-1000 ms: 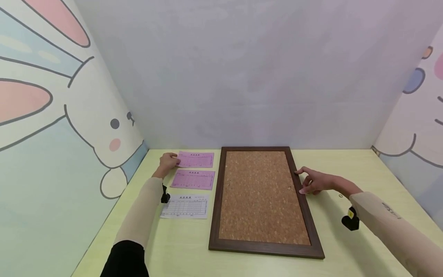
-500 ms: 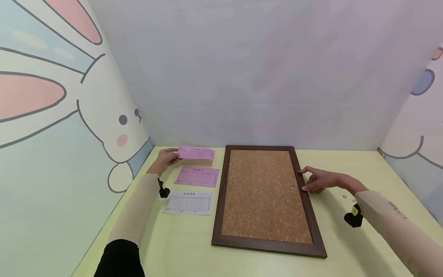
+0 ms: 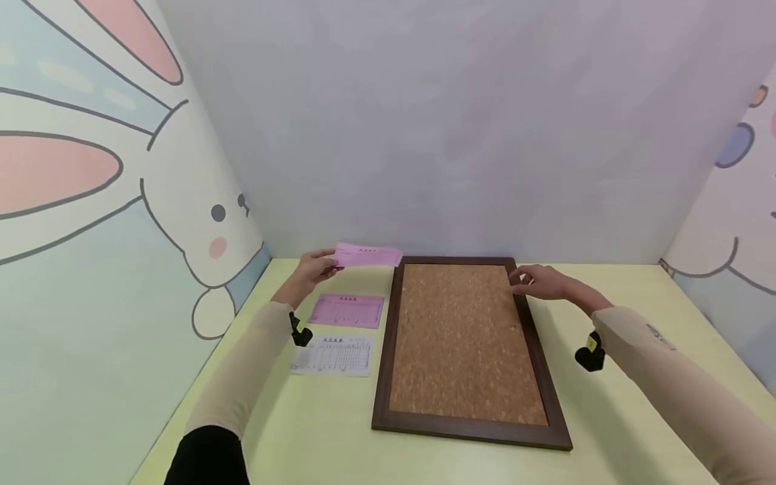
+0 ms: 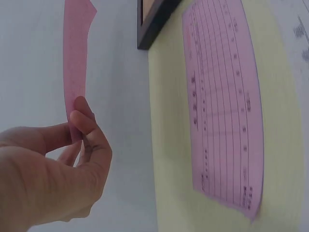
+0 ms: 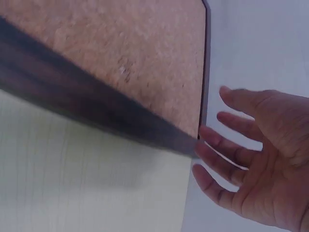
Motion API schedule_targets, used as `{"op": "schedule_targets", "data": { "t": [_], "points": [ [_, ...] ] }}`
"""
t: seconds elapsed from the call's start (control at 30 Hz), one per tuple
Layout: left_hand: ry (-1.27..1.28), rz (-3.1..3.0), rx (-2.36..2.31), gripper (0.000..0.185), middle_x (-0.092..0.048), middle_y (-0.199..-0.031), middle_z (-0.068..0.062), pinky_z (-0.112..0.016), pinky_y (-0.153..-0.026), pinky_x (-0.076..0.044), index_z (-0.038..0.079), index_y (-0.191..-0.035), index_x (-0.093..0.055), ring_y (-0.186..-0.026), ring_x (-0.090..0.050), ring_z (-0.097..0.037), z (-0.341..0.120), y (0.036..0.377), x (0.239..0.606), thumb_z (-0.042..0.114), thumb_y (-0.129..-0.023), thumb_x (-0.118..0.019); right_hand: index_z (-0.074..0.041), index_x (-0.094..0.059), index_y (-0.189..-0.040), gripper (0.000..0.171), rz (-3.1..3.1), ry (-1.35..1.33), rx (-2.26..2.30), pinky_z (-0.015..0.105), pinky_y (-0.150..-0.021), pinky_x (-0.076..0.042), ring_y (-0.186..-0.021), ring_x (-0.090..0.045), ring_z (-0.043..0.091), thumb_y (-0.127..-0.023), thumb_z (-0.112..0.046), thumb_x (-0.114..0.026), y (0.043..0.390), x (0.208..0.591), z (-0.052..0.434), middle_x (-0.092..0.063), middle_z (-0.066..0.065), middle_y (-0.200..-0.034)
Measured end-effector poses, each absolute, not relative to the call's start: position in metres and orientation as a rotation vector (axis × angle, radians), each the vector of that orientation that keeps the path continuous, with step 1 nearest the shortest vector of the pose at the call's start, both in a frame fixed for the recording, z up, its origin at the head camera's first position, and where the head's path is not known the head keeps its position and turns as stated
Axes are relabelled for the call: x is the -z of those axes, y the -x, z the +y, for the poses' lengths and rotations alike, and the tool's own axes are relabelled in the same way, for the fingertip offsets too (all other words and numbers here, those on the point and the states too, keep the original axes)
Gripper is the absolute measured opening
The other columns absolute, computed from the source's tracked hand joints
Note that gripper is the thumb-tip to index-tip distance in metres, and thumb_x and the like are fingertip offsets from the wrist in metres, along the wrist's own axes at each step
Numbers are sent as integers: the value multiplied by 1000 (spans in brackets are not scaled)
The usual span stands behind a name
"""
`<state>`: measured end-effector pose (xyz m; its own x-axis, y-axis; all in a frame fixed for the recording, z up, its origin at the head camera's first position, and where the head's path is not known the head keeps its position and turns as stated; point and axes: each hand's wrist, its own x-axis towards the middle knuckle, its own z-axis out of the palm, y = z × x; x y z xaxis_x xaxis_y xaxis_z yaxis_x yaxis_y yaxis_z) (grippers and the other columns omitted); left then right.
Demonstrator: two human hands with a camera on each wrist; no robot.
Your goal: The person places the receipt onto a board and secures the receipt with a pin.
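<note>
My left hand (image 3: 311, 271) pinches a pink printed form (image 3: 368, 255) by its left end, thumb against fingers. The slip is held up off the table, its right end overlapping the far left corner of a cork board (image 3: 467, 337) with a dark wooden frame. In the left wrist view the slip (image 4: 76, 53) appears thin and nearly edge-on. Loosely spread, my right hand (image 3: 541, 281) is over the upper right side of the frame, holding nothing; the right wrist view shows its fingers (image 5: 224, 145) apart from one another.
A second pink form (image 3: 347, 310) lies left of the board, with a white form (image 3: 338, 355) nearer me. The pale yellow table (image 3: 315, 431) meets a grey back wall (image 3: 448, 135). A side wall with a painted rabbit (image 3: 188, 222) bounds the left.
The left hand has lifted the far pink form off the table and carried it right, toward the board. My right hand has left its place on the frame's right side and moved farther up.
</note>
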<state>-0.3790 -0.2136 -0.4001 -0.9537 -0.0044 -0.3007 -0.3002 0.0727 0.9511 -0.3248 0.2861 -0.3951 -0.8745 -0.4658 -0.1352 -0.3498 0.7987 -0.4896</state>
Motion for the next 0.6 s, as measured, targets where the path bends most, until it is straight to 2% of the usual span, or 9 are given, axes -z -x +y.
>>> {"op": "schedule_targets", "data": {
  "t": [0.13, 0.33, 0.5, 0.6],
  "points": [
    [216, 2083, -2003, 52, -71, -82, 2, -17, -69, -52, 4, -153, -45, -77, -69, -7, -180, 374, 400, 0, -102, -55, 14, -56, -132, 48, 2773, 453, 880, 51, -86, -55, -109, -64, 44, -109, -27, -46, 328, 393, 269, -63, 34, -122],
    [138, 2039, -2039, 49, -71, -79, 2, -16, -64, -52, 3, -149, -50, -71, -69, -7, -141, 373, 400, -3, -101, -56, 11, -35, -151, 68, 2457, 316, 1344, 58, -110, -44, -136, -47, 51, -112, -44, -24, 329, 388, 237, -46, 38, -146],
    [142, 1999, -2055, 49, -70, -75, 1, -17, -62, -52, 2, -148, -51, -66, -68, -8, -126, 369, 402, -5, -100, -57, 10, -22, -157, 74, 2283, 343, 1506, 57, -113, -41, -139, -46, 51, -111, -48, -25, 329, 389, 217, -42, 38, -151],
    [153, 1994, -2068, 49, -69, -74, 1, -17, -62, -52, 2, -147, -52, -66, -67, -8, -121, 366, 401, -6, -99, -57, 10, -22, -156, 71, 2247, 340, 1511, 57, -113, -41, -138, -49, 49, -112, -45, -30, 329, 388, 210, -44, 36, -150]
  ]
}}
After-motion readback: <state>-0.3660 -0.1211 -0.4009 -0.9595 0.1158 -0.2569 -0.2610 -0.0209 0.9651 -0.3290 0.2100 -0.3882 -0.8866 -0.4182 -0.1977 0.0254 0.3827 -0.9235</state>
